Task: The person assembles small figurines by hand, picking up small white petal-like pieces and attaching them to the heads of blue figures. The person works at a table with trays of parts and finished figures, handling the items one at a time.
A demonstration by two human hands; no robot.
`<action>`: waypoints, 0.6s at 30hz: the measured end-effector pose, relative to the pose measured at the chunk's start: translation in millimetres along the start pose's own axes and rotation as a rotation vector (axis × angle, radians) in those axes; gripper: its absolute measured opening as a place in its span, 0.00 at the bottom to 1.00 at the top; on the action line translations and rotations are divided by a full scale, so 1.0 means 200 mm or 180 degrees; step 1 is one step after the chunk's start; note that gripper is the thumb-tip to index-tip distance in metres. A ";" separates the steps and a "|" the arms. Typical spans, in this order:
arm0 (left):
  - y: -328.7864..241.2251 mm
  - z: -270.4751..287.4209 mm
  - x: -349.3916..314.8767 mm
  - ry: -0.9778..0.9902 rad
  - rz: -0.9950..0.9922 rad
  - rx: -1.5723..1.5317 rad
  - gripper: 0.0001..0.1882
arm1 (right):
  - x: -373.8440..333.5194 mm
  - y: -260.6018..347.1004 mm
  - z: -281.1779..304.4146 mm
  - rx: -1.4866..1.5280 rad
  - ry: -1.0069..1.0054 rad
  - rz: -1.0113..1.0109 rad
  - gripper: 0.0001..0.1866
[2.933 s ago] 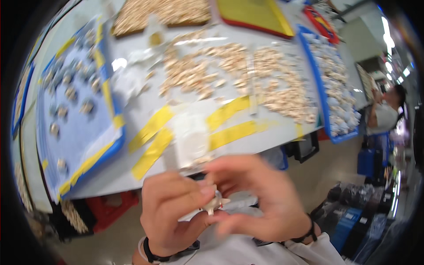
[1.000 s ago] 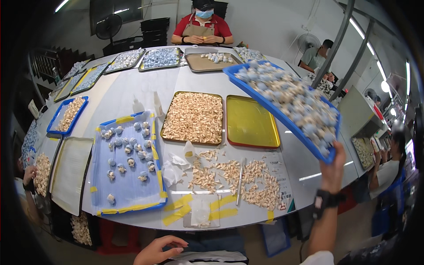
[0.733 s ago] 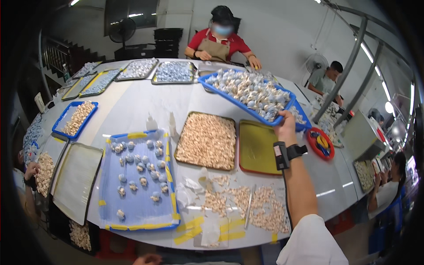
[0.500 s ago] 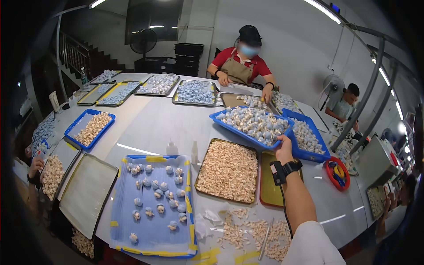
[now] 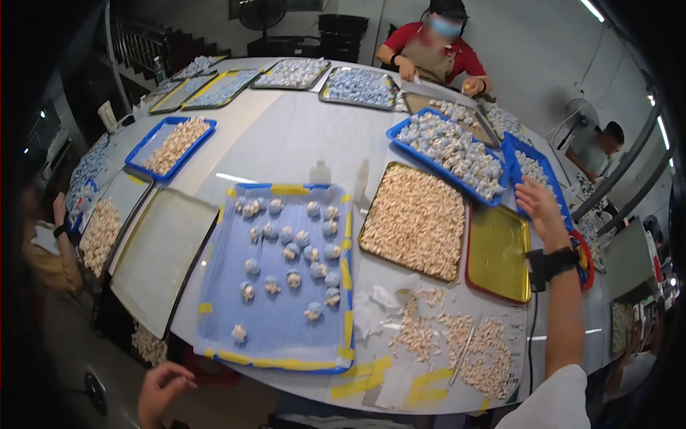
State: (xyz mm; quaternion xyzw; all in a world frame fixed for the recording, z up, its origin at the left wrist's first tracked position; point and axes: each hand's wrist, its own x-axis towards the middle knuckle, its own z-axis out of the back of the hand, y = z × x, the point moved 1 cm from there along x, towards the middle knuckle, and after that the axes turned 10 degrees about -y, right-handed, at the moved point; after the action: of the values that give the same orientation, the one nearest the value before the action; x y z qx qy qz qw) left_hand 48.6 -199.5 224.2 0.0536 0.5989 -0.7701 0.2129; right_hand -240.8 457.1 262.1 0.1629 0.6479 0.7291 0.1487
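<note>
My right hand [image 5: 540, 212] is open, fingers spread, just off the near right corner of a blue plastic basket [image 5: 411, 152]. Small blue-and-cream figures [image 5: 450, 146] are heaped in that basket, which rests against a second blue basket [image 5: 564, 204]. At the lower left, my left hand [image 5: 164, 392] hangs beyond the table edge, open and empty with loosely bent fingers. Nearest to it is a blue-lined tray [image 5: 229, 307] with yellow tape round its rim. Several round blue-and-cream figures [image 5: 287, 235] stand spread over its right and upper parts.
A dark-rimmed tray of cream pieces [image 5: 414, 222] lies beside a bare yellow tray [image 5: 500, 250]. Loose pieces [image 5: 486, 361] and a thin rod [image 5: 464, 350] lie at the near edge. Two small bottles [image 5: 320, 171] stand mid-table. A co-worker [image 5: 436, 53] works across the table.
My right hand has let go of the heaped blue basket and drawn a little away from it. My left hand has come into view at the lower left. The view has shifted.
</note>
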 end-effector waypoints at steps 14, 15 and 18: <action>0.43 0.34 0.57 -0.2626 -0.0688 -0.1233 0.15 | -1.81 0.25 0.22 -0.1716 0.0889 -0.0480 0.20; 0.54 0.56 0.61 -0.2803 -0.1086 -0.0836 0.13 | -1.86 0.25 0.22 -0.1559 0.0785 -0.0496 0.20; 0.58 0.69 0.53 -0.3013 -0.1814 -0.1283 0.11 | -1.92 0.25 0.22 -0.1300 0.0589 -0.0416 0.19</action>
State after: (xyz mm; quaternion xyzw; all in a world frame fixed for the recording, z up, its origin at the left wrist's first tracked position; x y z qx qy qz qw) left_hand 22.9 -380.2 122.4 -0.5008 0.5641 -0.6080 0.2477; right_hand 124.2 327.3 298.8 0.0196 0.5071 0.8456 0.1655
